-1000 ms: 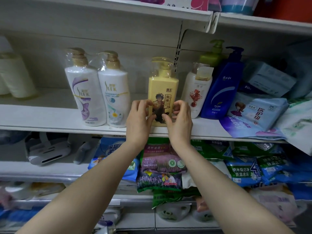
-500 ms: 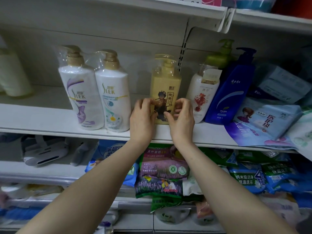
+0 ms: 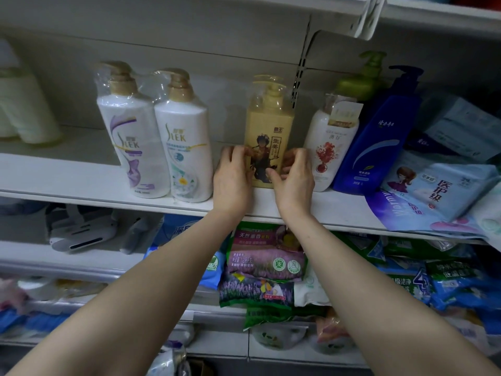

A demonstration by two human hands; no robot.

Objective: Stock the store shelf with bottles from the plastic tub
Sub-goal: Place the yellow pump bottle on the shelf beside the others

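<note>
Yellow bottle (image 3: 269,131) clasped between left hand (image 3: 233,181), right hand (image 3: 295,184).

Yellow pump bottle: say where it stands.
Head view, centre: yellow pump bottle on the shelf, daisy-label SLEK bottle to its left, red-flowered white bottle to its right.

Dim, bluish, even light; soft shadows under shelves (image 3: 81,183); wide-angle bowing, blurred edges.

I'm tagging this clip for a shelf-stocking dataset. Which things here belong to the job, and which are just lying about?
In the job: yellow pump bottle, gripped low by left hand and right hand; shelf it stands on.
Lying about: purple-label white bottle, daisy-label white bottle, red-print white bottle, blue bottle, pad pack, lavender bag below.
</note>
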